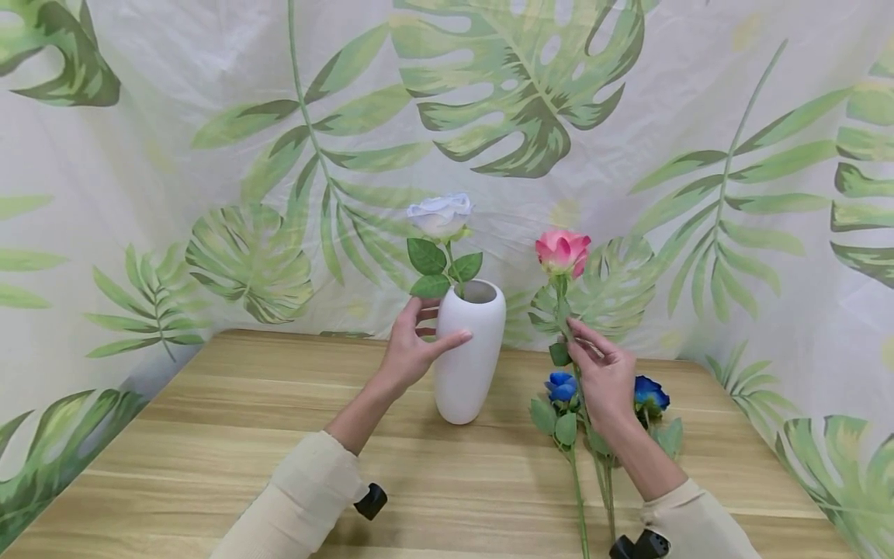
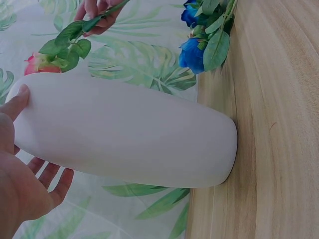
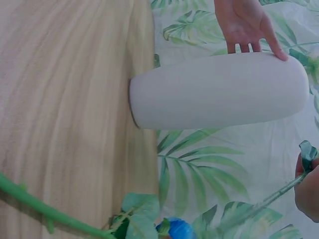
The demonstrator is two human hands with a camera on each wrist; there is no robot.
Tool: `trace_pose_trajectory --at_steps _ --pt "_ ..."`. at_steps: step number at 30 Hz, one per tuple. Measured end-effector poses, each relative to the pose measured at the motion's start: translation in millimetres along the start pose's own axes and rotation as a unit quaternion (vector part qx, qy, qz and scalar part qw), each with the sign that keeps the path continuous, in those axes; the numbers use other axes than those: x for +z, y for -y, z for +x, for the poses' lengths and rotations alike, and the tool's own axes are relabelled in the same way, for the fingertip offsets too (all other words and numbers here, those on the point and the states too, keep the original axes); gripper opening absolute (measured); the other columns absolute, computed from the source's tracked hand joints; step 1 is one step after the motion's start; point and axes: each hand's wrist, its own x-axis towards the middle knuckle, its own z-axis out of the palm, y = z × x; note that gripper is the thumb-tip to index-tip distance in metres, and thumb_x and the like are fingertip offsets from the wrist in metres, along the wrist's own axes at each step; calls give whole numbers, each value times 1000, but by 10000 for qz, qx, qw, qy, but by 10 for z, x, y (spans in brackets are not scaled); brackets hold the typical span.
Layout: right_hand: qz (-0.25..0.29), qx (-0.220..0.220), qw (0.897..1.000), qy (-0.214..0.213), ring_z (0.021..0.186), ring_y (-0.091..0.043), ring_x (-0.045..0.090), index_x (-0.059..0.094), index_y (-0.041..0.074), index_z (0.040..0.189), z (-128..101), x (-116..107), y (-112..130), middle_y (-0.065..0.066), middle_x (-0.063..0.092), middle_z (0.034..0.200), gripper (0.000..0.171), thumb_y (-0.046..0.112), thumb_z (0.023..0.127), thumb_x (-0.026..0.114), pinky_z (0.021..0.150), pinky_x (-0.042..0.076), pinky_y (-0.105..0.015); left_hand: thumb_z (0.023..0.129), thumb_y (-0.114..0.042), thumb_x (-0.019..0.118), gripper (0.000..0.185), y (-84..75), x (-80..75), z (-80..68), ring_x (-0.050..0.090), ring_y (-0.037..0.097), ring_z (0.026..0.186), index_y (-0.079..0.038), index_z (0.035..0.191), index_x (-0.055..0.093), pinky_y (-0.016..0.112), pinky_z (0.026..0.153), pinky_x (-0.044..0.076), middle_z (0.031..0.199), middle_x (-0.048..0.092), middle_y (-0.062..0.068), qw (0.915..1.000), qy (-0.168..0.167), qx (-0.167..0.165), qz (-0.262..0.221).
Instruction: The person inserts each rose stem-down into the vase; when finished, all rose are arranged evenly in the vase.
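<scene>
A tall white vase (image 1: 469,365) stands upright on the wooden table, holding one white rose (image 1: 440,216) with green leaves. My left hand (image 1: 410,349) grips the vase near its top, thumb on the front and fingers round the left side. The left wrist view shows the thumb close to the rim of the vase (image 2: 129,132). To the right of the vase, my right hand (image 1: 606,380) pinches the stem of a pink rose (image 1: 563,252), its bloom raised to about the height of the vase mouth. In the right wrist view, only part of the right hand (image 3: 308,194) shows.
Two blue roses, one on the left (image 1: 561,387) and one on the right (image 1: 651,394), lie on the table (image 1: 230,450) below my right hand, stems toward me. Behind the table hangs a leaf-patterned cloth (image 1: 510,202). Black wrist devices stick out at both sleeves.
</scene>
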Motion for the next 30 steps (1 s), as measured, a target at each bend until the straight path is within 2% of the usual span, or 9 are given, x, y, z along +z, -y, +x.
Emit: trace_pose_trajectory --at_steps 3,9,14,17,21,24,28,30 --pt "156 -107 9998 -108 110 -8 70 65 -4 135 3 12 47 7 69 118 37 -11 99 59 95 53 -20 83 -14 84 63 8 3 2 55 38 129 1 135 52 51 101 50 139 57 19 10000 -23 44 -50" --pt "1046 -320 9921 -623 108 -12 69 69 -2 131 47 74 124 -1 67 113 37 -16 97 58 93 54 -20 83 -13 84 60 14 3 4 56 39 129 3 133 53 52 101 50 137 58 21 9999 -45 96 -117" --pt "1949 -561 9735 -1056 93 -17 73 71 -4 126 99 125 174 -6 65 99 36 -18 95 59 85 58 -22 83 -13 83 60 10 1 1 56 38 129 3 133 53 51 101 50 138 58 21 9999 -34 75 -120" --pt "2373 -665 9620 -1175 85 -19 75 70 -5 128 119 139 199 -9 63 96 37 -18 94 61 80 59 -22 83 -13 84 62 6 2 -4 56 39 129 2 134 52 53 102 50 139 58 21 9999 -26 63 -109" --pt "2504 -685 9565 -1328 83 -18 76 65 -1 136 133 142 234 -10 62 100 44 -13 94 65 72 57 -19 82 -13 84 63 -4 5 -11 55 40 130 2 135 52 55 102 49 140 57 21 9999 -11 51 -103" --pt "2507 -760 9545 -1429 86 -18 77 63 2 140 155 145 253 -13 62 106 47 -9 95 66 75 58 -20 82 -13 84 63 -7 5 -16 55 39 130 2 135 52 54 102 49 140 57 21 9999 -7 50 -88" --pt "2532 -1037 9491 -1561 88 -21 76 64 3 138 193 168 264 -16 63 109 45 -9 95 67 78 59 -23 83 -14 84 63 -1 6 -14 56 38 129 2 134 52 53 102 50 140 57 20 10000 -16 64 -65" --pt "2566 -1162 9452 -1653 86 -21 77 66 2 137 207 184 270 -16 64 106 44 -11 94 66 73 58 -22 83 -14 84 63 0 9 -11 56 37 129 2 134 52 52 102 50 140 57 20 10000 -15 73 -64"
